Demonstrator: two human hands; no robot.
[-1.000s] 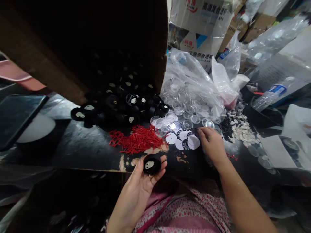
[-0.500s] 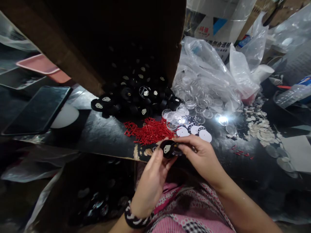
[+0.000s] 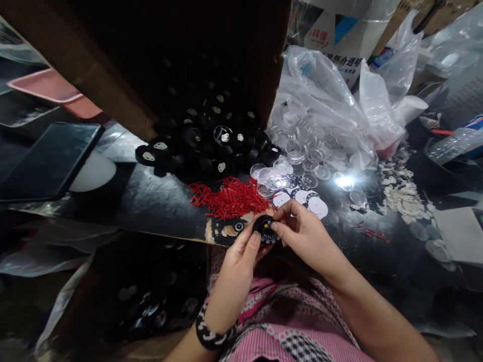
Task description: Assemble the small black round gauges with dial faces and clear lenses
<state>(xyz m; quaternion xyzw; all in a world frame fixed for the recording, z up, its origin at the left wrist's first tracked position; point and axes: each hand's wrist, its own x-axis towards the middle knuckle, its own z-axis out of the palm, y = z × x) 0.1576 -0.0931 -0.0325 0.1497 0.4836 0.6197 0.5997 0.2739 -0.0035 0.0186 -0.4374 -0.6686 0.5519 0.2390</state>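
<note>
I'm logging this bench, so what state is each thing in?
Left hand: gripping the case.
Right hand: fingers at the disc's edge.
Black case: open.
Printed disc: at the case's mouth; seating unclear.
Cardboard box: open towards the bench.
Red pieces: loose, heaped.
Flat dark device: screen dark.

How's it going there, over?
Left hand cradling black round housing; right-hand fingers on printed dial at its opening; nothing visibly blocking.
</note>
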